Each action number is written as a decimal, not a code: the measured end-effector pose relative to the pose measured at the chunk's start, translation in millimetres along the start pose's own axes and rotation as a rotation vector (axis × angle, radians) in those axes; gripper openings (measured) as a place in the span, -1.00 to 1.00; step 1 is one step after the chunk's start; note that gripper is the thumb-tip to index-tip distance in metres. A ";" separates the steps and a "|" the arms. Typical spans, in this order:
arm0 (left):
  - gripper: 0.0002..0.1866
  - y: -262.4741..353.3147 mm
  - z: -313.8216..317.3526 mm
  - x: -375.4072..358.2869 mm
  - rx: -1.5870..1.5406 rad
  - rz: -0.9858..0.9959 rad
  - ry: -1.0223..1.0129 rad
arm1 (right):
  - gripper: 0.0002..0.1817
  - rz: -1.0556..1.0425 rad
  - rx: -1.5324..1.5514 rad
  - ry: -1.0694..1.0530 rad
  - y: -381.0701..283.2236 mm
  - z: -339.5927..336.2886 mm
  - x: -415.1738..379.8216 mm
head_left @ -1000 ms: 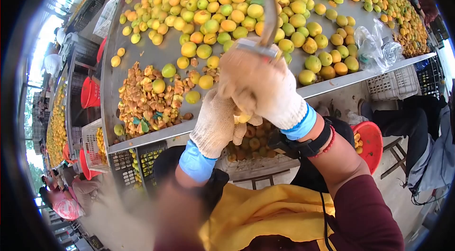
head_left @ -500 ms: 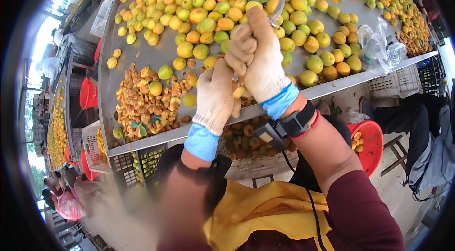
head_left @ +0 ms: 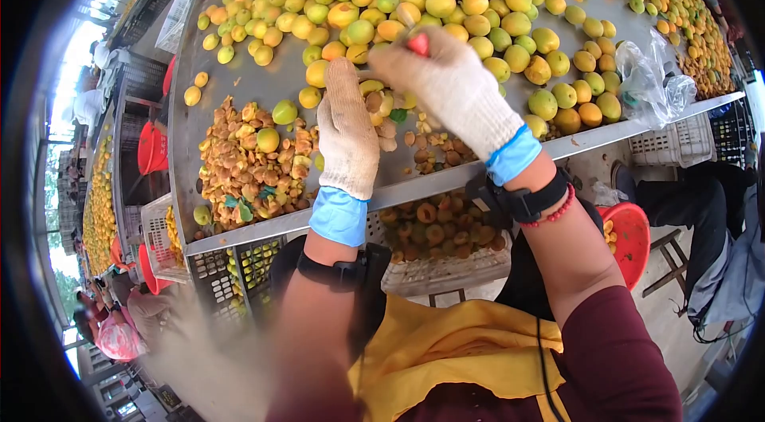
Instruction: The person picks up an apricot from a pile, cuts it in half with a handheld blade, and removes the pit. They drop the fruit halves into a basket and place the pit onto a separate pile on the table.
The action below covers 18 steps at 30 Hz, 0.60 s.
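My right hand [head_left: 458,91], in a white knit glove, is closed around a small curved knife; its red handle [head_left: 417,43] peeks out above the fingers and the blade is blurred. To its left, my gloved left hand [head_left: 347,131] is curled, fingers pointing up, around a yellow apricot [head_left: 372,89] that shows only partly at the palm. Both hands are over the metal table [head_left: 275,87], a little apart. A heap of cut apricot pieces [head_left: 251,163] lies left of my left hand. Small brown pits [head_left: 446,153] lie below my right hand.
Whole apricots [head_left: 343,15] cover the table's far side. A clear plastic bag [head_left: 649,79] lies at the right edge. Below the table's front edge is a white crate [head_left: 446,274] of halved apricots. A red basin [head_left: 629,243] stands at right, near another person's legs [head_left: 677,211].
My hands were pressed together and have separated. My right hand has turned, so the knife's red handle shows and its blade is less clear. The left hand's fingers now point upward.
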<state>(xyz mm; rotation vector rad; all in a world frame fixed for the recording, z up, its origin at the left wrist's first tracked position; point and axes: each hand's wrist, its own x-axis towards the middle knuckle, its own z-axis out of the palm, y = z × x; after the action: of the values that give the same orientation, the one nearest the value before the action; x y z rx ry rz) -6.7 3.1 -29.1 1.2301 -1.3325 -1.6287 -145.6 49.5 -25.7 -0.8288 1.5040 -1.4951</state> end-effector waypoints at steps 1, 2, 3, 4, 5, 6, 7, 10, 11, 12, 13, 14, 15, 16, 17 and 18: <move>-0.37 -0.4 -3.4 -1.7 0.032 0.043 0.010 | -0.45 -0.080 -0.230 -0.022 1.0 1.3 -5.2; -0.37 -6.4 -8.6 -0.3 0.030 0.043 0.008 | -0.37 0.003 -0.381 -0.056 1.6 4.5 -13.4; -0.46 -12.6 -13.1 0.8 0.282 0.350 0.007 | -0.45 0.044 -0.438 -0.022 -1.1 16.8 -16.4; -0.55 -18.3 -16.3 0.4 0.532 0.656 0.008 | -0.49 0.193 -0.269 -0.137 -7.7 12.4 -25.5; -0.55 -23.2 -18.8 -1.6 0.529 0.655 0.006 | -0.53 0.341 -0.095 -0.248 -17.5 7.8 -34.1; -0.63 -19.6 -18.4 -7.3 0.608 0.747 0.042 | -0.53 0.341 -0.096 -0.245 -8.6 8.6 -34.1; -0.72 -15.8 -18.4 -12.9 0.689 0.839 0.079 | -0.58 0.372 0.039 -0.271 6.1 11.7 -33.0; -0.74 -7.2 -19.0 -22.7 0.934 1.007 0.027 | -0.62 0.408 0.093 -0.230 4.5 18.7 -44.3; -0.74 -8.8 -17.5 -22.4 0.929 1.005 0.020 | -0.62 0.418 0.011 -0.165 0.8 22.2 -48.8; -0.73 -10.9 -14.8 -21.0 0.841 1.015 0.020 | -0.65 0.471 0.140 -0.139 6.0 29.0 -44.6; -0.72 -12.5 -10.8 -17.7 0.748 1.026 0.020 | -0.65 0.474 0.134 -0.128 6.9 24.4 -42.9; -0.68 -28.2 -8.9 -4.3 0.638 1.107 0.141 | -0.65 0.435 -0.004 -0.168 5.3 19.4 -40.7; -0.68 -21.9 -10.6 -6.9 0.634 1.106 0.140 | -0.65 0.394 -0.139 -0.214 0.3 17.6 -38.4; -0.60 -6.9 -14.3 -13.7 0.409 0.690 0.059 | -0.67 0.314 -0.147 -0.132 6.9 14.6 -35.0; -0.51 10.2 -17.7 -20.7 0.185 0.276 -0.013 | -0.69 0.188 -0.241 -0.133 12.2 5.2 -29.7; -0.50 27.1 -15.5 -28.0 0.137 0.171 0.021 | -0.66 0.201 -0.262 -0.155 10.1 -4.9 -24.7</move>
<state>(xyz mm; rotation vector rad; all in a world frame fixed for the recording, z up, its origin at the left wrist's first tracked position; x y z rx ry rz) 15.4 17.5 3.5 1.1736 -1.5130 -1.4216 -138.3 74.5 -33.4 -0.8937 1.6337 -1.0777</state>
